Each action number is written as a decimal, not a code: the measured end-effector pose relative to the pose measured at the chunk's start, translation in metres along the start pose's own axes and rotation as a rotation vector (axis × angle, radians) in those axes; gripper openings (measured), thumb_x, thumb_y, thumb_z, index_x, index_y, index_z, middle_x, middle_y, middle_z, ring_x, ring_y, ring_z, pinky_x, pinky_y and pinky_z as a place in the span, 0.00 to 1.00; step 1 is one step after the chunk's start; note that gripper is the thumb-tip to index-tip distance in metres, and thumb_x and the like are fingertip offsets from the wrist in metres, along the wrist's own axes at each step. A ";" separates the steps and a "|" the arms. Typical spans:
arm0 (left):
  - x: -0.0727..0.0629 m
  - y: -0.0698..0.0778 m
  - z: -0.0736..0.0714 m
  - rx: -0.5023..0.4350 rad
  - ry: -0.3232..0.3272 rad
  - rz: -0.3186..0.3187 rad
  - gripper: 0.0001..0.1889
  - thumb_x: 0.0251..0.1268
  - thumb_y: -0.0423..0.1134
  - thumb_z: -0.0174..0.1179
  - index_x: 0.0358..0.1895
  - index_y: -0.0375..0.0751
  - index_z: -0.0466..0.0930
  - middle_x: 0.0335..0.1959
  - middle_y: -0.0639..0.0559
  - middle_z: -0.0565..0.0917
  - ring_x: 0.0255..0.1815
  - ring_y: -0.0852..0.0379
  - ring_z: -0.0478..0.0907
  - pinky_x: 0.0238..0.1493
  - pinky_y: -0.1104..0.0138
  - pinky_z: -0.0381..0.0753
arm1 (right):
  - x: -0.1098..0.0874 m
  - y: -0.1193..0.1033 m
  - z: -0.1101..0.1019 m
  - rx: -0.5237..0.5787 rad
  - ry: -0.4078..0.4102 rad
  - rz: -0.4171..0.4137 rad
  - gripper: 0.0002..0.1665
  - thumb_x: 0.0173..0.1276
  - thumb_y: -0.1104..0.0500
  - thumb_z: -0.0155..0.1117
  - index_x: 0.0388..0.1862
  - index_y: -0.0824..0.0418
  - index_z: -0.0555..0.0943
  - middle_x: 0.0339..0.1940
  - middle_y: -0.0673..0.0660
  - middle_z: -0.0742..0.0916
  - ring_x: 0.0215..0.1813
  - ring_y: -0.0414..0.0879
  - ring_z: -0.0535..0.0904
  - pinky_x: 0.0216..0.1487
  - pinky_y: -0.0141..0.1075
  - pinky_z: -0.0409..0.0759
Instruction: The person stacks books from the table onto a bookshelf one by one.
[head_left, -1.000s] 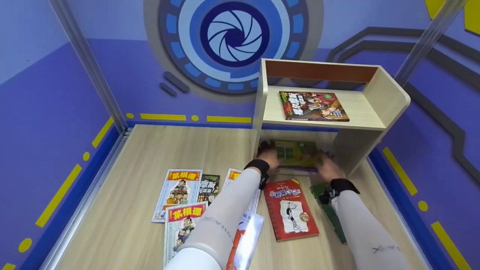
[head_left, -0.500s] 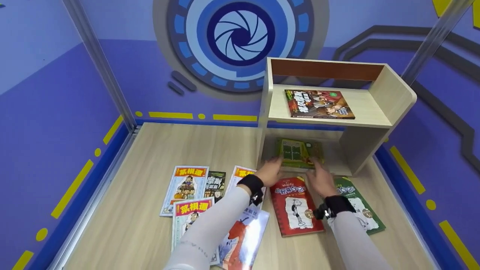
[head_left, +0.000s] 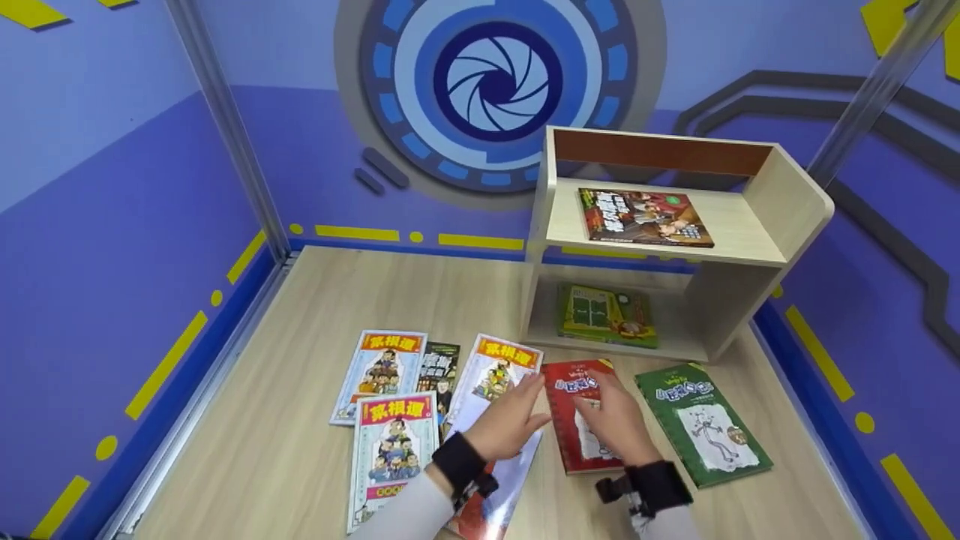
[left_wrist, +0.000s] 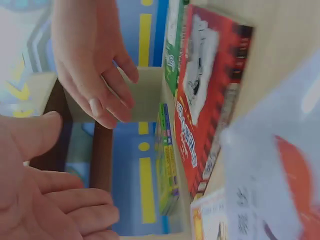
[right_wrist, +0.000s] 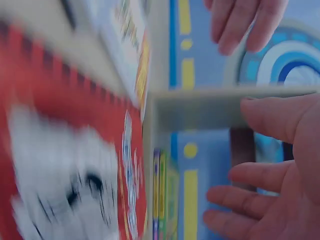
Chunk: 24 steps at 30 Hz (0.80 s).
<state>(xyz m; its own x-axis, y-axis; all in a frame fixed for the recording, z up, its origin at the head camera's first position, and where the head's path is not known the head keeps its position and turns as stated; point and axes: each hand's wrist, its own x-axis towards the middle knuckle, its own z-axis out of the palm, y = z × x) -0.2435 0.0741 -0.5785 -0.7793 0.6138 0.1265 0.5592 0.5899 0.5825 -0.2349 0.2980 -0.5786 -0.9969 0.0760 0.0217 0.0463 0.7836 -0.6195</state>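
While the left hand [head_left: 505,421] and right hand [head_left: 619,420] hang spread and empty, the red book [head_left: 568,426] lies flat near the shelf [head_left: 727,217] — probably light, a bit bendy — best held by its sides.

A closed, white-panelled red book [head_left: 576,436] and a glossy lavender book [head_left: 515,480] lie flat, face up, the red nearer the bench's [head_left: 405,289] right edge.

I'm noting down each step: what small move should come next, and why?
Probably lower the right grip to the red book: that grip is open and empty above it, and the book lies flat on the table before the shelf.
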 end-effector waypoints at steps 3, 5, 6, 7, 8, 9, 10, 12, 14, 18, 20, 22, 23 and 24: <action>-0.025 0.002 0.004 0.102 0.011 -0.002 0.34 0.80 0.46 0.55 0.79 0.29 0.59 0.78 0.34 0.65 0.80 0.40 0.61 0.80 0.49 0.58 | -0.018 -0.015 0.013 0.001 0.011 0.027 0.38 0.72 0.52 0.69 0.75 0.67 0.70 0.72 0.71 0.76 0.73 0.66 0.71 0.70 0.63 0.72; -0.040 0.002 0.006 0.147 0.034 -0.022 0.34 0.78 0.46 0.58 0.77 0.29 0.62 0.76 0.34 0.68 0.78 0.40 0.64 0.79 0.49 0.61 | -0.030 -0.021 0.020 0.025 0.014 0.041 0.37 0.71 0.52 0.70 0.73 0.67 0.72 0.70 0.71 0.78 0.72 0.66 0.73 0.69 0.62 0.73; -0.048 0.001 0.007 0.169 0.050 -0.035 0.35 0.77 0.46 0.59 0.76 0.28 0.63 0.75 0.34 0.69 0.78 0.40 0.65 0.78 0.48 0.62 | -0.035 -0.024 0.023 0.047 0.009 0.056 0.37 0.71 0.52 0.71 0.73 0.68 0.72 0.70 0.71 0.78 0.71 0.66 0.73 0.68 0.62 0.74; -0.055 0.000 0.007 0.191 0.074 -0.048 0.35 0.75 0.47 0.61 0.75 0.28 0.64 0.74 0.33 0.71 0.76 0.39 0.67 0.77 0.47 0.64 | -0.040 -0.025 0.025 0.064 0.000 0.077 0.37 0.70 0.51 0.71 0.72 0.68 0.73 0.69 0.70 0.78 0.71 0.66 0.74 0.68 0.62 0.74; -0.063 -0.002 0.008 0.213 0.099 -0.066 0.35 0.73 0.47 0.63 0.74 0.27 0.66 0.72 0.33 0.72 0.75 0.38 0.68 0.76 0.47 0.66 | -0.045 -0.027 0.028 0.086 -0.010 0.104 0.38 0.70 0.51 0.71 0.72 0.68 0.73 0.70 0.70 0.78 0.71 0.66 0.73 0.68 0.62 0.74; -0.071 -0.003 0.008 0.232 0.123 -0.089 0.36 0.71 0.48 0.65 0.73 0.27 0.67 0.71 0.32 0.74 0.74 0.37 0.70 0.75 0.46 0.67 | -0.050 -0.028 0.030 0.114 -0.021 0.133 0.38 0.70 0.51 0.71 0.72 0.68 0.72 0.69 0.70 0.78 0.71 0.66 0.73 0.68 0.61 0.74; -0.079 -0.006 0.009 0.242 0.146 -0.111 0.37 0.69 0.49 0.67 0.71 0.26 0.69 0.69 0.31 0.75 0.72 0.36 0.71 0.74 0.46 0.68 | -0.055 -0.029 0.033 0.140 -0.034 0.164 0.38 0.70 0.52 0.71 0.72 0.68 0.72 0.70 0.70 0.78 0.71 0.66 0.73 0.68 0.61 0.74; -0.094 -0.009 0.009 0.259 0.191 -0.173 0.38 0.65 0.51 0.70 0.69 0.25 0.71 0.65 0.29 0.78 0.68 0.34 0.74 0.71 0.45 0.72 | -0.065 -0.031 0.038 0.201 -0.052 0.218 0.38 0.70 0.53 0.71 0.73 0.68 0.71 0.70 0.70 0.77 0.71 0.65 0.73 0.68 0.61 0.74; -0.105 -0.014 0.009 0.272 0.232 -0.245 0.40 0.62 0.53 0.72 0.66 0.25 0.74 0.61 0.29 0.80 0.63 0.33 0.78 0.65 0.45 0.77 | -0.073 -0.032 0.044 0.273 -0.049 0.253 0.38 0.69 0.55 0.71 0.72 0.69 0.71 0.68 0.70 0.78 0.68 0.64 0.75 0.67 0.59 0.76; -0.117 -0.022 0.010 0.333 0.266 -0.397 0.44 0.54 0.61 0.74 0.63 0.25 0.77 0.51 0.33 0.84 0.49 0.37 0.80 0.47 0.47 0.84 | -0.089 -0.036 0.057 0.561 -0.062 0.287 0.38 0.70 0.61 0.67 0.74 0.73 0.65 0.66 0.73 0.76 0.60 0.60 0.79 0.57 0.51 0.84; -0.119 -0.026 0.012 0.353 0.250 -0.462 0.47 0.52 0.64 0.75 0.63 0.25 0.77 0.47 0.34 0.84 0.46 0.38 0.79 0.42 0.49 0.83 | -0.095 -0.038 0.064 0.775 -0.104 0.331 0.40 0.71 0.64 0.63 0.76 0.74 0.60 0.67 0.74 0.72 0.61 0.60 0.75 0.54 0.50 0.83; -0.120 -0.028 0.013 0.354 0.231 -0.510 0.49 0.50 0.65 0.75 0.64 0.25 0.77 0.45 0.35 0.83 0.45 0.38 0.78 0.42 0.48 0.83 | -0.101 -0.041 0.070 0.943 -0.149 0.378 0.41 0.72 0.65 0.58 0.78 0.76 0.53 0.69 0.77 0.66 0.63 0.63 0.72 0.56 0.54 0.81; -0.120 -0.028 0.014 0.351 0.226 -0.526 0.49 0.49 0.65 0.76 0.63 0.25 0.77 0.44 0.35 0.83 0.45 0.38 0.78 0.42 0.48 0.83 | -0.103 -0.042 0.072 1.004 -0.171 0.411 0.42 0.72 0.65 0.56 0.78 0.75 0.50 0.71 0.78 0.64 0.64 0.65 0.71 0.58 0.57 0.79; -0.120 -0.029 0.014 0.346 0.225 -0.535 0.49 0.49 0.64 0.76 0.63 0.25 0.77 0.44 0.35 0.83 0.46 0.37 0.78 0.43 0.48 0.83 | -0.105 -0.044 0.074 1.046 -0.185 0.432 0.43 0.73 0.64 0.55 0.79 0.75 0.48 0.72 0.79 0.62 0.65 0.66 0.70 0.60 0.61 0.77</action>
<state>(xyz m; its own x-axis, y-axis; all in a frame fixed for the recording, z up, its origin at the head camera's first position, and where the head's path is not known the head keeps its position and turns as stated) -0.1621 -0.0091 -0.6218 -0.9930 0.0884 0.0780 0.1092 0.9393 0.3253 -0.1374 0.2098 -0.6116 -0.9089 0.0541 -0.4136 0.3973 -0.1890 -0.8980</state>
